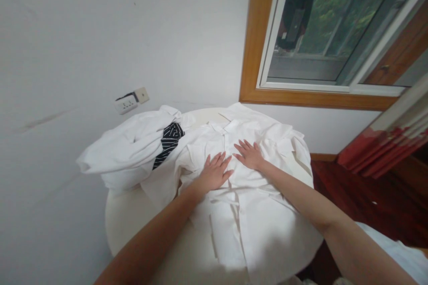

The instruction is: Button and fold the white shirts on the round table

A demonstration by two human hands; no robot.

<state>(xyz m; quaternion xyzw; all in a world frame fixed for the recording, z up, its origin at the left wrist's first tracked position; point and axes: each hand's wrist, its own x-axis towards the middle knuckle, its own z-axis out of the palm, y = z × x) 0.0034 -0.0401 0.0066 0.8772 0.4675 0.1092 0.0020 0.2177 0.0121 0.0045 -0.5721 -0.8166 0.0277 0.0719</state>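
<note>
A white button-front shirt lies spread over a round, cream-coloured table, its collar toward the wall. My left hand rests flat on the shirt's chest, left of the button line, fingers spread. Across the button line, my right hand lies palm down on the cloth, a little farther from me, with its fingers apart. Wrinkles run through the cloth around both hands, and one shirt sleeve reaches over the table's right side. Neither hand holds anything.
A heap of white cloth and a black striped cloth sit at the table's left. Behind are a wall socket and a wood-framed window. A red and cream curtain hangs at right above dark flooring.
</note>
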